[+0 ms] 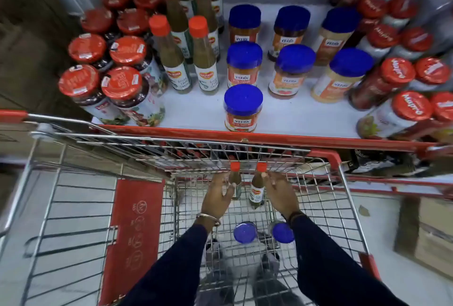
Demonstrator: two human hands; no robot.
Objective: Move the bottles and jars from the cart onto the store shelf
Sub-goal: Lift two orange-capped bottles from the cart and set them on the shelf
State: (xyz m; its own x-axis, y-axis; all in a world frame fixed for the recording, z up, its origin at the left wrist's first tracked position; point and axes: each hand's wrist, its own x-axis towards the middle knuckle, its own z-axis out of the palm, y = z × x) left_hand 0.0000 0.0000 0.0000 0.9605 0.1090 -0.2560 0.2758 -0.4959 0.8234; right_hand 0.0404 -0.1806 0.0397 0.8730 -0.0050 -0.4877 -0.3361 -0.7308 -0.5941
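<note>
Both my arms reach down into the wire cart (326, 197). My left hand (218, 197) wraps around a green sauce bottle with an orange-red cap (234, 167) at the cart's far end. My right hand (282, 193) grips a second, matching sauce bottle (257, 189) beside it. Two blue-lidded jars (245, 232) (283, 232) stand in the cart between my wrists. Ahead lies the white store shelf (196, 109) with a red front edge, carrying several blue-lidded jars (243, 107) and several green sauce bottles (204, 60).
Red-lidded jam jars (122, 85) crowd the shelf's left side and more red-lidded jars (397, 77) fill its right. A bare strip of shelf runs along the front edge. The cart's red fold-down seat flap (134, 232) is at left. Cardboard boxes (426, 232) sit on the floor at right.
</note>
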